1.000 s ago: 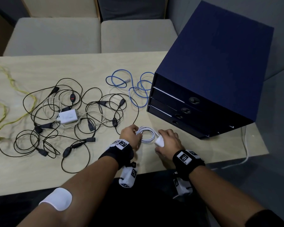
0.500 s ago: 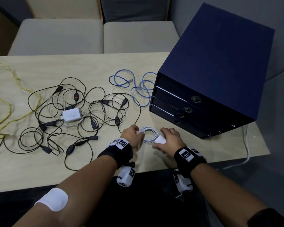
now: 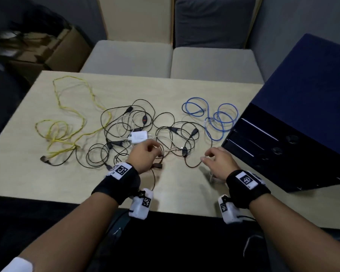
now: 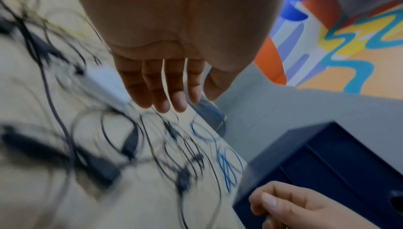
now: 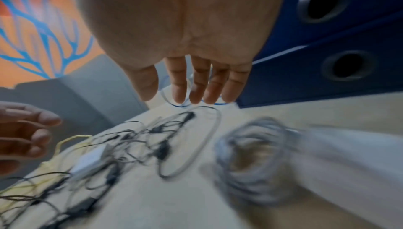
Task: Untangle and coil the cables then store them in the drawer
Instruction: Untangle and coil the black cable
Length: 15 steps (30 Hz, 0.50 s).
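Left hand [image 3: 143, 156] and right hand [image 3: 217, 161] hover empty, fingers loosely spread, above the tangled black cables [image 3: 144, 120] on the bench [image 3: 165, 91]. The white coil [image 5: 250, 157] lies loose near the shut drawers [image 3: 249, 134]. Yanking one black cable could tighten knots or drag the coil undone.

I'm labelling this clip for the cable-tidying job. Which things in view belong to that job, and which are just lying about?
Part of the job: black cable tangle, white charger amid it, yellow cable, blue cable, coiled white cable, navy drawer unit.

Just lying about: cardboard box, seat cushions beyond the table.
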### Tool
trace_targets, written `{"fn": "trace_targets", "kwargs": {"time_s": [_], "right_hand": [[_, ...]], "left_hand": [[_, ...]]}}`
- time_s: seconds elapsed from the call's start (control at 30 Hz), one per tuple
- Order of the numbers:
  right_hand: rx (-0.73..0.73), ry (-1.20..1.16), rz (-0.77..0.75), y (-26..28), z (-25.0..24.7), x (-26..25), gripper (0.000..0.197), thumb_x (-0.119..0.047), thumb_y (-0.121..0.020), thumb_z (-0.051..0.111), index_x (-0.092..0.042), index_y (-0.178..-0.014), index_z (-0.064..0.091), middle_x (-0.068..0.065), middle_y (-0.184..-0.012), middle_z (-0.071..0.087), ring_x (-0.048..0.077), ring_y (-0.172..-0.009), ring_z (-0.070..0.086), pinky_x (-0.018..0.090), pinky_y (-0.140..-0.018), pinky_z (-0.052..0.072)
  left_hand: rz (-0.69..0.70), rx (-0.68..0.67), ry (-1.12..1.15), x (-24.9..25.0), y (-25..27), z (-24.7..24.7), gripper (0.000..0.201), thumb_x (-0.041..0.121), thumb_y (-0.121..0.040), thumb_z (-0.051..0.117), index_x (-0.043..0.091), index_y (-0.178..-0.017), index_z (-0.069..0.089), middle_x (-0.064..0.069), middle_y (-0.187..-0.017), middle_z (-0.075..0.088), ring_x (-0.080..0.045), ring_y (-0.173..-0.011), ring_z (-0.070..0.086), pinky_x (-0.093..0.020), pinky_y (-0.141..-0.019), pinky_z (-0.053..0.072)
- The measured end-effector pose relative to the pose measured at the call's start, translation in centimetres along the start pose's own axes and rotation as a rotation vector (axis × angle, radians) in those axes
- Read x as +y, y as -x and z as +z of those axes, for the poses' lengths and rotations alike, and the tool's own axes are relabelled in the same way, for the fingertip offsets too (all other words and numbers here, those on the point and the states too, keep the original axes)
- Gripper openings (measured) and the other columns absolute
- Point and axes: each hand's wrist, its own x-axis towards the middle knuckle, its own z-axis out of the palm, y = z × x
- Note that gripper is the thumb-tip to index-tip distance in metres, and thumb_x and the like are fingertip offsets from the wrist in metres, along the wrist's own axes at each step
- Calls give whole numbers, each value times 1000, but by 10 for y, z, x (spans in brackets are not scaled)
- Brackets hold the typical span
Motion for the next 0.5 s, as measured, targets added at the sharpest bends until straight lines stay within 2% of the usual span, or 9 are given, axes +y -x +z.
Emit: {"fn": "trace_targets", "kwargs": {"time_s": [0.07, 0.13, 0.2, 0.3, 0.4, 0.5], "right_hand": [[-15, 19, -58, -6, 8, -28, 20, -34, -89, 63, -17, -98, 63, -1, -102, 54, 19, -98, 53, 27, -83, 40], [-28, 6, -83, -11, 20, -58, 13, -33, -88, 64, -20, -89, 62, -1, -97, 59, 18, -93, 55, 27, -78, 40], [-54, -21, -73, -13, 37, -83, 10, -31, -88, 64, -23, -82, 61, -4, -88, 62, 16, -86, 57, 26, -75, 41], [-109, -28, -46, -16, 69, -107, 8, -29, -86, 67, -27, -79, 62, -5, -85, 66, 17, -86, 60, 27, -78, 47], [-139, 23, -7, -18, 102, -121, 3, -28, -85, 68, -27, -87, 66, -2, -93, 68, 18, -92, 61, 27, -83, 48], [-150, 84, 48, -17, 127, -129, 15, -24, -90, 62, -21, -103, 68, 2, -106, 67, 19, -98, 60, 25, -84, 46]], "left_hand": [[6, 66, 0, -10, -2, -26, 14, 19, -90, 60, 16, -102, 66, 1, -87, 63, -15, -78, 56, -17, -64, 38], [-6, 91, -21, -24, -6, -54, 16, 21, -90, 60, 17, -104, 66, 0, -91, 63, -16, -82, 56, -22, -70, 37], [-22, 87, -38, -42, -10, -80, 16, 21, -89, 60, 17, -104, 65, -1, -90, 64, -17, -81, 56, -23, -71, 37], [-19, 84, -64, -65, -14, -111, 13, 19, -89, 60, 17, -101, 65, -1, -88, 65, -17, -81, 58, -23, -71, 38], [-46, 45, -96, -86, -17, -134, 11, 18, -89, 60, 19, -99, 65, -1, -90, 66, -19, -85, 59, -24, -72, 40], [-40, -29, -142, -106, -20, -148, 8, 20, -88, 61, 27, -92, 62, 0, -90, 67, -20, -90, 62, -29, -79, 46]]}}
